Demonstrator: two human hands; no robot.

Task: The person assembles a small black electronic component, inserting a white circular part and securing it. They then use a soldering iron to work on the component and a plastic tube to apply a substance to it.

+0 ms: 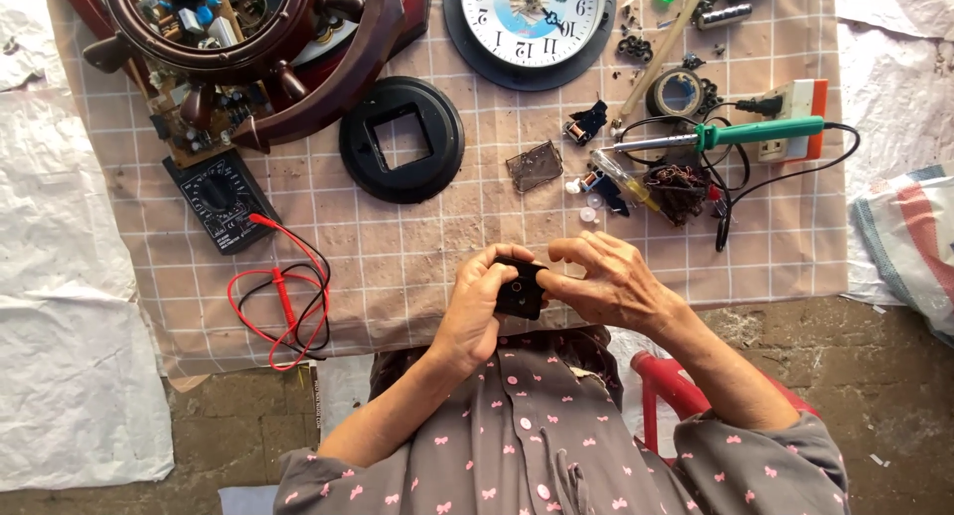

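**Carefully now: a small black part held over a crowded cloth**

Both hands meet just below the near edge of the checked cloth (417, 277), and between them sits a small black square module (520, 294), likely a clock movement. The left hand (477, 301) is curled around its left side, thumb on top, fingers closed on it. The right hand (606, 277) pinches its right edge with thumb and forefinger, while the other fingers fan out loosely and hold nothing.

The risk, as I judge it, lies in that two-handed pinch. The module is held in the air over the lap, not over the cloth, so a slip would send it, or any small piece coming off it, down onto the patterned shirt or the rough floor (238, 426), where little parts would be hard to find. A hard squeeze could also crack a thin plastic case.

Further up the cloth from the module, the green-handled soldering iron (735, 135) lies with its cord looping towards a plug strip (795, 118); whether it is hot I cannot tell, but a reaching sleeve could brush it. The red probe leads (288, 306) trail off the cloth's near edge to the left of the module and could snag.

The cloth is pale and stained, spread on bare ground with white sheeting (70, 277) beside it. A white clock face (532, 18), a black round back cover (401, 140) and a black multimeter (219, 199) lie beyond the module.
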